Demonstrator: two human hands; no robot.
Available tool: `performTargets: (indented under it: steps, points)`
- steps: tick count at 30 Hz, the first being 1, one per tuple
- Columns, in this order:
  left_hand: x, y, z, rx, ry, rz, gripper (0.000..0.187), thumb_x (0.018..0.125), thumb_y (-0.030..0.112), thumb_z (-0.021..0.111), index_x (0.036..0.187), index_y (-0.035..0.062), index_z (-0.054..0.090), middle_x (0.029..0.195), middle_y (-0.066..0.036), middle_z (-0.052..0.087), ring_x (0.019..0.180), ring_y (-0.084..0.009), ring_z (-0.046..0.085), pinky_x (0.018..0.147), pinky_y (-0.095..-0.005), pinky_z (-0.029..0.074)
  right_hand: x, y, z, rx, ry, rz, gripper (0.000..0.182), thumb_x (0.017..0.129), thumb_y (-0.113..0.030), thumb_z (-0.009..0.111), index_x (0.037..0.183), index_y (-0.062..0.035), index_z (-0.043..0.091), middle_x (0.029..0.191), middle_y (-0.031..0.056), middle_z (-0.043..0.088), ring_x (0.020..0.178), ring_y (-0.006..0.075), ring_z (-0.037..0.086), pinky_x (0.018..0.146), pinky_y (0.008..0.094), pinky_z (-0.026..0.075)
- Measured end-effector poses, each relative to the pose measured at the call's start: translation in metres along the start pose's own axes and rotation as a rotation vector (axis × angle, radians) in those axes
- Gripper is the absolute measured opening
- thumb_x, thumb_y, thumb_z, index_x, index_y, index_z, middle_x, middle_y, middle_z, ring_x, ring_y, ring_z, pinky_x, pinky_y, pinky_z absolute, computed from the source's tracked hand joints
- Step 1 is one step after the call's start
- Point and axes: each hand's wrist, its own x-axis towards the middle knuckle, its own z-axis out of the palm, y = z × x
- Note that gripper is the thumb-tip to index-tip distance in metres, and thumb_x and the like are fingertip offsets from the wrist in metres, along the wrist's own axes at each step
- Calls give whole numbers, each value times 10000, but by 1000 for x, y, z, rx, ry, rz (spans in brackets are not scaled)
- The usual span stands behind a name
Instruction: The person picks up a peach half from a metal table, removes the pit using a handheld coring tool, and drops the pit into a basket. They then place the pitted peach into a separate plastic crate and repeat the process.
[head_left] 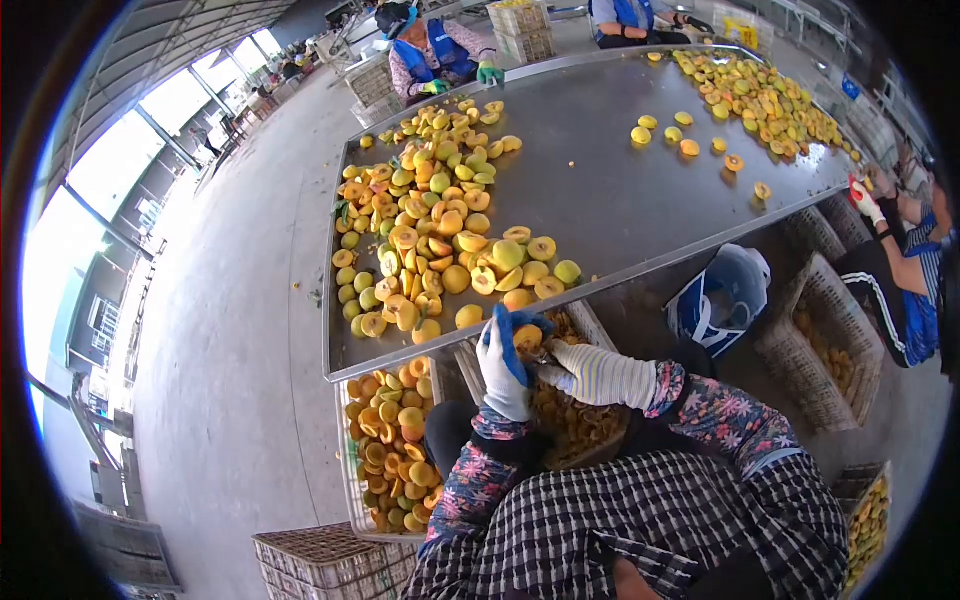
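My left hand [506,368], in a white glove with a blue palm, is closed around a yellow peach half [527,338] just off the near edge of the metal table [570,190]. My right hand [592,374], in a striped knit glove, is closed and meets the peach half from the right. A small dark thing shows at its fingertips, too little visible to name. Below both hands stands a crate [607,335] with brownish pits and scraps. A heap of halved peaches [440,220] lies on the table ahead of my left hand.
At lower left is a crate of peach halves [400,450], with a stacked crate [310,560] nearer me. A blue-and-white bucket [720,300] and another scrap crate [825,350] stand right. More peaches [760,100] lie at the table's far right. Co-workers [435,55] work around the table.
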Motion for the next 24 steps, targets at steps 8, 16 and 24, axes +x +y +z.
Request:
performTargets:
  steps: [8,16,24]
  points:
    - [15,-1,0,-144,-100,-220,258,1045,165,413,1065,-11,601,863,-106,692,791,-216,679,758,-315,544,-7,0,10,-105,209,-95,305,953,-269,585,1091,0,539,826,245,633,793,438,631,702,471,510]
    - [14,-21,-6,-335,-274,-319,464,1036,384,440,921,-32,611,803,-121,658,725,-234,667,718,-353,560,-13,-3,-7,834,-281,545,408,1007,-451,492,1047,-49,550,731,79,582,519,146,564,456,276,446]
    - [11,-32,11,-786,-39,-602,413,1005,388,510,836,20,589,732,-130,608,675,-288,630,644,-423,545,-24,4,24,446,78,223,286,1015,-249,518,1155,-1,557,914,184,638,835,347,636,749,409,503]
